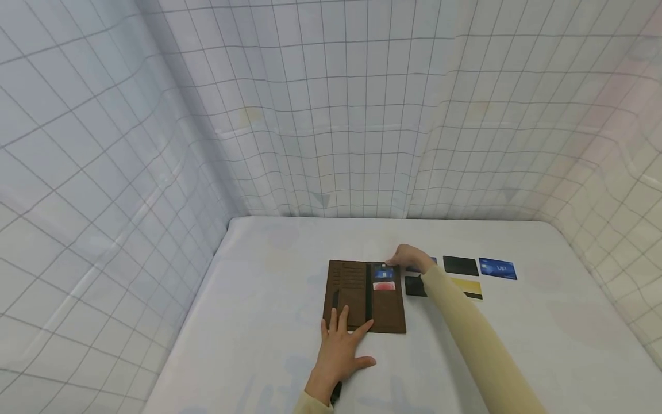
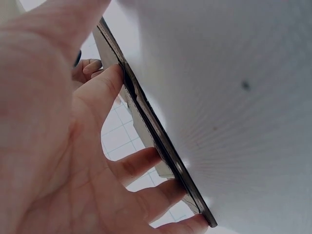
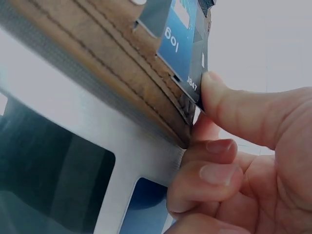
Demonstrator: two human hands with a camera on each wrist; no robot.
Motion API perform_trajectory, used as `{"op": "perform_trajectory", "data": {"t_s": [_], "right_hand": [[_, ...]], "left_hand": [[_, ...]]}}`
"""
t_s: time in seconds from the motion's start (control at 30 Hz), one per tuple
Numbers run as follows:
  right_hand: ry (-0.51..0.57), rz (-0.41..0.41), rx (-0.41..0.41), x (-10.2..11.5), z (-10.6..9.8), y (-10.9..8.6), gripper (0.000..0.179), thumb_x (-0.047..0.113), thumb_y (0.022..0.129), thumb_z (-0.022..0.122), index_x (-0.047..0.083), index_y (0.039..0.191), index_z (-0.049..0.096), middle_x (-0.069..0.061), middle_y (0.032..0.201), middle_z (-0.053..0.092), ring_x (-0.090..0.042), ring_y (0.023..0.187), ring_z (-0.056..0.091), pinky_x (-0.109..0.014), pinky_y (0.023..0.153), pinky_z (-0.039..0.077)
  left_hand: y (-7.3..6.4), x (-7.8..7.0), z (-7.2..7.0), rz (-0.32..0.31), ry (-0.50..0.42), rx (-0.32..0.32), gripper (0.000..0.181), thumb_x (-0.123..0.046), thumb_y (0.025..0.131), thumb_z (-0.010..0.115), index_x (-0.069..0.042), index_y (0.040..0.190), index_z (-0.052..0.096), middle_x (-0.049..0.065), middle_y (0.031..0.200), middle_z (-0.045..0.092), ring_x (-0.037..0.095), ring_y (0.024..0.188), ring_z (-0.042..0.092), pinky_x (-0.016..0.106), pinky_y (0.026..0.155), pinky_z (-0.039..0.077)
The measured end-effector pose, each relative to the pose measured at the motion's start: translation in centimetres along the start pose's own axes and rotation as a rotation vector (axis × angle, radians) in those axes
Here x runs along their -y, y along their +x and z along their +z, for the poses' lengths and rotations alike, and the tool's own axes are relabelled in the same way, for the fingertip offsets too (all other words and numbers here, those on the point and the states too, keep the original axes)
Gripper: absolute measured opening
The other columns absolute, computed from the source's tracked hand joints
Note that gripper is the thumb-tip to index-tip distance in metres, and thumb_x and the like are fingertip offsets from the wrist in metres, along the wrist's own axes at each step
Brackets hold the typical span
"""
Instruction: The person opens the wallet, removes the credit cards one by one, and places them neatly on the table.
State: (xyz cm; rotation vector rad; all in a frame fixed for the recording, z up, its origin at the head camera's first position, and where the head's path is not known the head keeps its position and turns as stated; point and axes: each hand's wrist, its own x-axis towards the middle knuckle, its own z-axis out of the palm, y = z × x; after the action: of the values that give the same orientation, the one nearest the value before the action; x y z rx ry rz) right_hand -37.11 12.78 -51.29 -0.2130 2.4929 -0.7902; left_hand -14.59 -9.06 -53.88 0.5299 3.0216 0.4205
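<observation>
A brown wallet [image 1: 388, 313] lies unfolded on the white table. My left hand [image 1: 338, 351] rests with spread fingers on its near edge; in the left wrist view the fingertips [image 2: 146, 158] touch the wallet's edge [image 2: 165, 141]. At the wallet's far right corner my right hand [image 1: 411, 255] pinches the edge of a dark card [image 3: 197, 73], thumb on its face; the index finger is partly hidden behind. A blue card [image 1: 384, 274] and a red-and-white card [image 1: 384, 286] sit in slots below. In the right wrist view, printing shows on the blue card [image 3: 176, 41].
Right of the wallet lie loose cards: a black one [image 1: 460, 265], a blue VIP card [image 1: 497, 268], a yellow one [image 1: 468, 286], another black one [image 1: 415, 286] and a blue one, partly behind the right arm. White grid-patterned curtains [image 1: 331, 115] surround the table.
</observation>
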Motion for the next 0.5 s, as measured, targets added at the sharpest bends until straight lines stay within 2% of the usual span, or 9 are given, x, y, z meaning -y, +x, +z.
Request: {"op": "perform_trajectory", "data": {"t_s": [0.13,0.2,0.3,0.37,0.43,0.5], "right_hand": [[0.008,-0.001,-0.010,0.0,0.0,0.0,0.051,0.027,0.094,0.060,-0.017,0.119,0.051,-0.025,0.114,0.056,-0.038,0.107,0.053,-0.049,0.093,0.041],[0.009,-0.006,-0.019,0.1,0.0,-0.1,0.048,0.026,0.094,0.059,-0.017,0.115,0.053,-0.025,0.112,0.057,-0.038,0.106,0.054,-0.049,0.092,0.042],[0.009,-0.016,-0.035,0.3,0.1,-0.3,0.035,0.026,0.094,0.059,-0.008,0.087,0.059,-0.014,0.087,0.057,-0.026,0.083,0.055,-0.040,0.080,0.046],[0.012,-0.029,-0.050,0.2,0.1,-0.5,0.034,0.026,0.094,0.060,0.002,0.070,0.054,-0.005,0.072,0.050,-0.018,0.068,0.048,-0.034,0.070,0.044],[0.017,-0.053,-0.066,0.3,0.0,-0.8,0.039,0.026,0.094,0.061,0.008,0.062,0.049,0.000,0.062,0.044,-0.013,0.058,0.042,-0.031,0.063,0.042],[0.026,-0.079,-0.082,0.3,-0.1,-1.1,0.040,0.025,0.093,0.062,0.008,0.059,0.050,0.002,0.059,0.047,-0.012,0.055,0.043,-0.031,0.061,0.044]], "left_hand": [[0.0,-0.1,-0.1,0.007,-0.004,-0.007,0.077,-0.062,0.071,0.070,-0.034,0.139,0.049,0.025,0.146,0.029,0.053,0.132,0.022,0.068,0.097,0.024],[0.0,-0.1,-0.2,0.006,-0.007,-0.005,0.077,-0.061,0.071,0.070,-0.034,0.139,0.049,0.025,0.146,0.029,0.053,0.132,0.022,0.068,0.097,0.024],[-0.1,-0.1,-0.2,0.004,-0.011,-0.005,0.077,-0.061,0.071,0.070,-0.033,0.139,0.048,0.025,0.146,0.029,0.053,0.132,0.022,0.069,0.096,0.023],[0.0,-0.1,-0.1,0.000,-0.006,0.001,0.077,-0.062,0.071,0.070,-0.034,0.140,0.048,0.025,0.146,0.029,0.053,0.132,0.021,0.069,0.097,0.023],[0.0,-0.1,-0.1,-0.001,-0.006,-0.003,0.077,-0.062,0.071,0.070,-0.033,0.139,0.049,0.025,0.146,0.029,0.053,0.132,0.022,0.069,0.096,0.023],[0.0,-0.1,0.0,-0.005,-0.005,-0.003,0.077,-0.062,0.070,0.071,-0.033,0.139,0.049,0.025,0.146,0.029,0.053,0.132,0.022,0.069,0.096,0.023]]}}
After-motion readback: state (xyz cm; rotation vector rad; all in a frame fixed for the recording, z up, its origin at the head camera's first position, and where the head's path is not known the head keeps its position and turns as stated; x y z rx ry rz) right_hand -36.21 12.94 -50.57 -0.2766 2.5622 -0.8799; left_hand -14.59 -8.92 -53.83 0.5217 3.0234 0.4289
